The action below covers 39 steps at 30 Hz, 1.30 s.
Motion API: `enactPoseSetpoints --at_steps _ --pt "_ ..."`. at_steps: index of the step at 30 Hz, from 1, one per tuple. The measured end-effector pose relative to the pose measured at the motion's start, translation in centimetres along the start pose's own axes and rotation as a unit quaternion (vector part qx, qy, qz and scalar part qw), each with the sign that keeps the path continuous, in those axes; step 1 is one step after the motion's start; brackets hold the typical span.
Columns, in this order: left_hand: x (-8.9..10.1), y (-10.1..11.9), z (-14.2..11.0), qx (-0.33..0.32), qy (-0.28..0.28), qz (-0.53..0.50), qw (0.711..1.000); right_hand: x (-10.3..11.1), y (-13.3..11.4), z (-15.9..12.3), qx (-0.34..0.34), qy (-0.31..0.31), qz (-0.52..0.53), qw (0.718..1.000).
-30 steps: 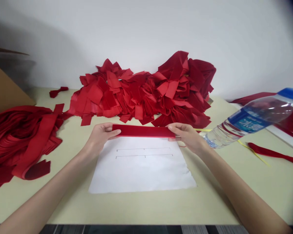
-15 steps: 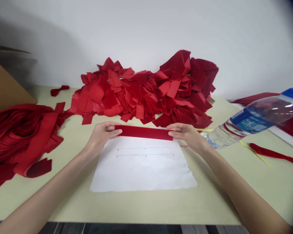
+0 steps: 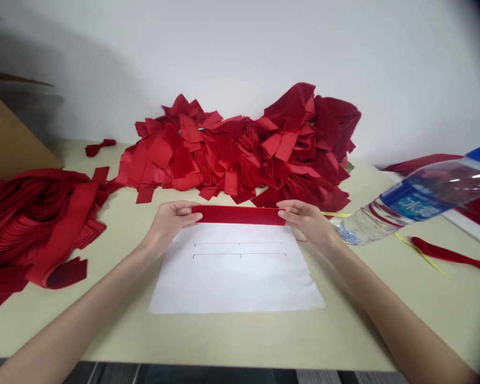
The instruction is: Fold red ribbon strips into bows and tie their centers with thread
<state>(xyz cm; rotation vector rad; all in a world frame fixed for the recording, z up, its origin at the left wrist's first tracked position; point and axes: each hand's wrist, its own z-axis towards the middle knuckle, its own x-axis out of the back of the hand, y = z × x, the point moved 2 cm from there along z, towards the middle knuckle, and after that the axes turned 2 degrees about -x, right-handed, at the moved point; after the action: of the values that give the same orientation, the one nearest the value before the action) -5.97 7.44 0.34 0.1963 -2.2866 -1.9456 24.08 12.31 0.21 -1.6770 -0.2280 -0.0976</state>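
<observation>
Red fabric strip (image 3: 238, 215) lies crosswise, its long axis running 9 to 3 o'clock, pinched at one end by the left hand (image 3: 170, 223) and at the other by the right hand (image 3: 306, 221), neither nearer. A lined paper sheet (image 3: 236, 277) touches its lower edge at 6 o'clock. A heap of red fabric scraps (image 3: 240, 157) sits at 12 o'clock on the tabletop (image 3: 424, 330), and a tilted water bottle (image 3: 418, 200) at 2 o'clock.

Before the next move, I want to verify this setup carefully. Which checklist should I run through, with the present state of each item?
1. Red fabric strip pinched at both ends by left hand and right hand: ok.
2. Strip parallel to the two drawn lines on the white paper sheet: ok.
3. Strip's lower edge touching the paper: cannot tell.
4. Red fabric pile off the paper: ok.
5. Plastic water bottle clear of the right hand: cannot tell.
</observation>
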Motion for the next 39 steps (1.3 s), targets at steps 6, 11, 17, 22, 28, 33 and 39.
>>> enactPoseSetpoints --at_steps 6,11,17,22,28,33,39 --pt "-0.15 0.27 -0.35 0.005 -0.015 -0.003 1.000 0.27 0.03 0.10 0.007 0.006 -0.009 1.000" --pt "-0.22 0.44 -0.44 0.005 -0.016 0.008 1.000 0.28 -0.15 0.03 0.005 0.010 -0.001 1.000" --pt "-0.25 0.34 -0.35 -0.001 -0.031 0.021 0.999 0.24 -0.19 0.04 -0.009 0.010 0.016 1.000" --pt "-0.25 0.11 -0.26 0.002 -0.042 0.023 0.999 0.31 -0.07 0.14 -0.005 0.014 0.007 1.000" --pt "-0.20 -0.07 -0.13 0.001 -0.054 0.030 0.998 0.27 0.13 0.28 0.004 0.011 0.002 1.000" --pt "-0.09 -0.13 -0.12 -0.007 -0.062 0.037 0.997 0.36 0.35 0.52 0.013 0.006 0.006 1.000" --pt "0.02 -0.06 -0.04 -0.005 -0.080 0.045 0.996 0.38 0.46 0.65 0.014 0.021 0.025 0.999"
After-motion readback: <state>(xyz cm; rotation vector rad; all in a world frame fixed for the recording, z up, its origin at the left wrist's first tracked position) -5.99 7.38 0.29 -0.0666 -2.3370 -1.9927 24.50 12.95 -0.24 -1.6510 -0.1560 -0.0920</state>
